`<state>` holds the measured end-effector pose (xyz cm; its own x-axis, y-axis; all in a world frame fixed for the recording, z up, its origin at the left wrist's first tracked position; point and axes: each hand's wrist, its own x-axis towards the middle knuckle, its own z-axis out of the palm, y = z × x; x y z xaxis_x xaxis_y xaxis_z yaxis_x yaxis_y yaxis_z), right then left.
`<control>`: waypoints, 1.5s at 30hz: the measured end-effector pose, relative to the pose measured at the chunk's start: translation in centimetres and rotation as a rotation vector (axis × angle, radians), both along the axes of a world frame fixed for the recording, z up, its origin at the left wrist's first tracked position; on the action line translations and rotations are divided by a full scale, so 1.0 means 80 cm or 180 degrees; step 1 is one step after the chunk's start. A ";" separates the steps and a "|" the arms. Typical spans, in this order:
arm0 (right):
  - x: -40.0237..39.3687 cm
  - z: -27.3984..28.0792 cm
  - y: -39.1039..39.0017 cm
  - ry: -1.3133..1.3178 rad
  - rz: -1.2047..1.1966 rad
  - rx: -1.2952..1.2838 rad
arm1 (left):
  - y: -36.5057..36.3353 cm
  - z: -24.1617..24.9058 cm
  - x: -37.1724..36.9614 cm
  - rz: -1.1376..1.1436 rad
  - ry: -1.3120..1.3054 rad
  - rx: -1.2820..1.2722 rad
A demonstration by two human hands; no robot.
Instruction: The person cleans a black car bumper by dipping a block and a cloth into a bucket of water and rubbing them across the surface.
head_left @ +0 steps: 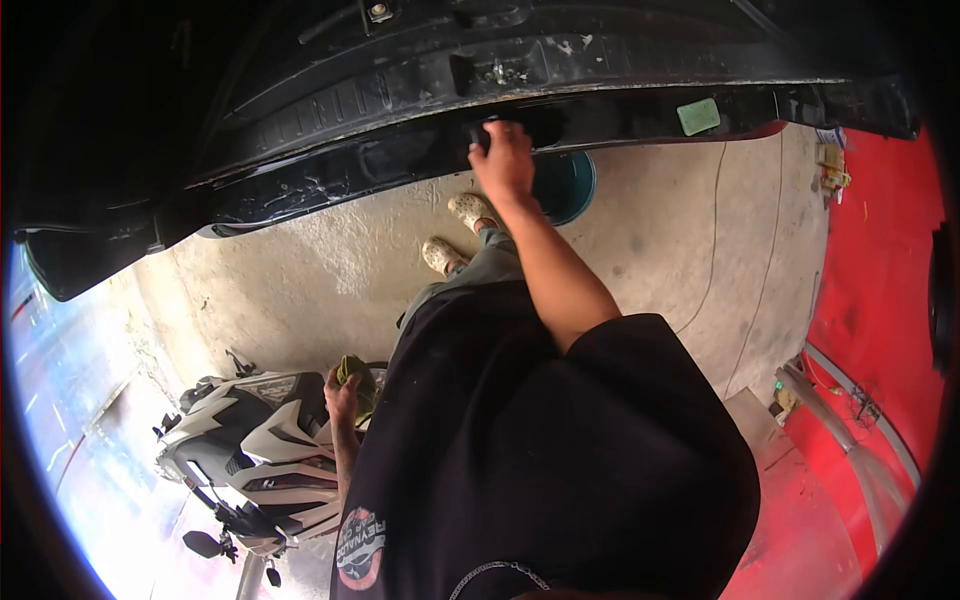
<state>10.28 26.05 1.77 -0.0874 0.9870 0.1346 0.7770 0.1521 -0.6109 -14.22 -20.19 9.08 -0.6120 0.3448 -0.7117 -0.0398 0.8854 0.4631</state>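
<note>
My right hand (503, 162) is on the glossy black car panel (390, 150), with its fingers curled at the edge. Something dark shows beside the fingers and is too blurred against the black surface to make out. Lower left, my left hand (342, 392) is closed around a bunched olive-green cloth (360, 385), beside my body. A light green rectangular pad (699, 117) lies on the same black panel, to the right of my right hand. Pale wet-looking streaks mark the panel's left part.
A teal bucket (575, 190) stands on the concrete floor (650, 240) below the panel, partly hidden by my right arm. A white and black motorcycle (270, 440) is parked at left. Thin cords (716, 230) run over the floor. At right is a red surface (890, 270) with metal tubing (850, 440).
</note>
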 end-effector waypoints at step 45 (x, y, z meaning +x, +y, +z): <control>0.094 -0.010 -0.005 -0.0576 0.0413 0.0276 | 0.008 0.002 0.018 0.0009 -0.0155 -0.0125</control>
<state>17.80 25.65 0.97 -0.2431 0.9514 0.1890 0.8431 0.3036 -0.4438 -12.75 -19.56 9.27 -0.5772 0.3144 -0.7536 -0.0640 0.9027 0.4256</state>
